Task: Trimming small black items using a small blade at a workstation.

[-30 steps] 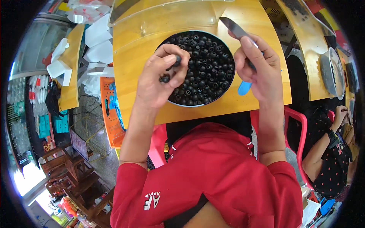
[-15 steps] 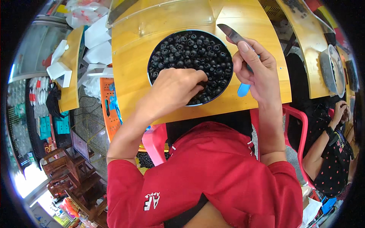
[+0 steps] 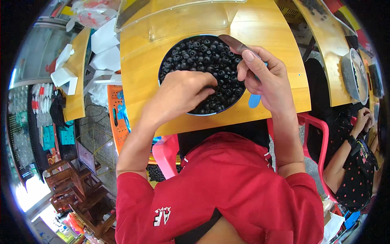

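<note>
A round bowl (image 3: 161, 70) with a dark rim is heaped with small, shiny black round pieces (image 3: 203, 57), some with a ring-like mark on top; I cannot tell what kind they are. My left hand (image 3: 183, 91) reaches over the bowl's near left side. Its fingers curl in among the pieces, thumb close to the index finger, and whatever lies between the tips is hidden. Over the right rim, my right hand (image 3: 264, 77) grips a knife (image 3: 233, 42) with a blue handle. The blade points up and left above the pieces, and the thumb rests by its base.
The bowl stands on a yellow wooden table (image 3: 276, 32), with a clear plastic tray (image 3: 178, 20) behind it. An orange crate (image 3: 115, 105) is at the left edge. Pink chairs (image 3: 325, 142) flank me. At right, another person's hands (image 3: 365, 120) are near a second table holding a basin (image 3: 351, 75).
My right hand and the knife have moved left and slightly down, bringing the blade over the bowl. My left hand has shifted slightly left, its fingers still among the pieces.
</note>
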`<state>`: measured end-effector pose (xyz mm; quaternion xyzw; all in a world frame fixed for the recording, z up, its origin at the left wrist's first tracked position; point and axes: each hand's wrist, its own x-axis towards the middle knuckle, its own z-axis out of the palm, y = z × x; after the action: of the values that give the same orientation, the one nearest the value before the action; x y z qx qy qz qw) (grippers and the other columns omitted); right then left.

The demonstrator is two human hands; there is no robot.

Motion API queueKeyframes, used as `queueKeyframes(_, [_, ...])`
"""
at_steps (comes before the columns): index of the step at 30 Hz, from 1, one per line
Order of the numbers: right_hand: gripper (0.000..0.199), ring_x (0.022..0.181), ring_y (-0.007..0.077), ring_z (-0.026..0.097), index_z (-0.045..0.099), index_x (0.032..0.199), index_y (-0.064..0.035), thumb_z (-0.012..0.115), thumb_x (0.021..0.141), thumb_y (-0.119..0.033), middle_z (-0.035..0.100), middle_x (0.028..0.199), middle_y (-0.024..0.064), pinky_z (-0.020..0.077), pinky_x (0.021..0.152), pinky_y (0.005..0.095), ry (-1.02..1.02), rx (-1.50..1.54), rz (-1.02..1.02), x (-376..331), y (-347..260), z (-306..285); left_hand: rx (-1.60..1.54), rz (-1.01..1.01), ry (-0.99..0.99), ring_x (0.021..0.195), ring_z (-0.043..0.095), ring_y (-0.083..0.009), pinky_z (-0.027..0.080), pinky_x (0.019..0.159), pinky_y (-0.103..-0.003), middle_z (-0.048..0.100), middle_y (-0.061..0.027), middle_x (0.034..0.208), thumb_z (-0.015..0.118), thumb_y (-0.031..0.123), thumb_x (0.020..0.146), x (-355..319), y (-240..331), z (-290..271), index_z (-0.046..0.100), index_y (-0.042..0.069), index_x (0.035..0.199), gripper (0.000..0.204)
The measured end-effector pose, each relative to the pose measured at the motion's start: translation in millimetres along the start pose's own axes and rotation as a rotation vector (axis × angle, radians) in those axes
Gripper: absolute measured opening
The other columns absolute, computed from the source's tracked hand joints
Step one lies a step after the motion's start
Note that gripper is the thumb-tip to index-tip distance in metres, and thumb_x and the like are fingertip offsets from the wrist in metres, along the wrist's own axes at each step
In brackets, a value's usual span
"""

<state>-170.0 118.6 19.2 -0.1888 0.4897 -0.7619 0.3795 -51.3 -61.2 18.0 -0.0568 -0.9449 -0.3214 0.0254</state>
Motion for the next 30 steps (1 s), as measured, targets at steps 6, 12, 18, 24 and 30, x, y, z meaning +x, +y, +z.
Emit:
queueKeyframes(6, [0.028, 0.044, 0.0014, 0.035, 0.059, 0.11, 0.0004, 0.055, 0.095, -0.022, 0.06, 0.07, 0.0035, 0.0261, 0.04, 0.0174, -0.013, -0.029, 0.016, 1, 3, 1, 0.229, -0.017, -0.096, 0.072, 0.063, -0.0301, 0.049, 0.063, -0.04, 0.064, -0.0148, 0.08, 0.065, 0.013, 0.078, 5, 11, 4, 0.064, 0.005, 0.093, 0.017])
queueKeyframes(12, [0.028, 0.045, 0.0008, 0.036, 0.059, 0.111, 0.0013, 0.057, 0.093, -0.02, 0.061, 0.072, 0.0028, 0.0265, 0.04, 0.0169, 0.028, -0.077, -0.003, 1, 6, 6, -0.232, -0.12, 0.137, 0.058, 0.049, -0.0091, 0.04, 0.054, -0.023, 0.054, -0.004, 0.064, 0.07, 0.006, 0.079, 4, 13, -2, 0.063, 0.004, 0.1, 0.022])
queueKeyframes(18, [0.03, 0.046, 0.0002, 0.038, 0.059, 0.112, 0.0011, 0.065, 0.088, -0.015, 0.059, 0.072, -0.0008, 0.0265, 0.039, 0.0167, 0.074, -0.067, 0.045, 2, 9, 20, -0.572, -0.096, 0.372, 0.063, 0.051, -0.0041, 0.041, 0.056, -0.02, 0.058, 0.0016, 0.069, 0.068, 0.007, 0.083, 4, 22, -2, 0.063, 0.001, 0.098, 0.016])
queueKeyframes(24, [0.029, 0.045, -0.0004, 0.035, 0.059, 0.112, -0.0005, 0.065, 0.088, -0.015, 0.051, 0.065, -0.0056, 0.0246, 0.039, 0.0168, -0.013, 0.085, 0.09, 0, 9, 25, -0.689, -0.088, 0.42, 0.073, 0.055, -0.0058, 0.044, 0.065, -0.021, 0.064, -0.003, 0.085, 0.069, 0.003, 0.081, 2, 17, 2, 0.066, 0.001, 0.099, 0.018])
queueKeyframes(30, [0.033, 0.047, 0.0, 0.039, 0.061, 0.11, -0.0008, 0.07, 0.084, -0.019, 0.055, 0.065, -0.0049, 0.0266, 0.041, 0.0177, -0.021, 0.121, 0.108, 2, 9, 28, -0.533, 0.056, 0.416, 0.068, 0.06, -0.0088, 0.047, 0.063, -0.021, 0.065, -0.0061, 0.077, 0.069, 0.003, 0.08, 0, 12, 1, 0.064, 0.002, 0.106, 0.026])
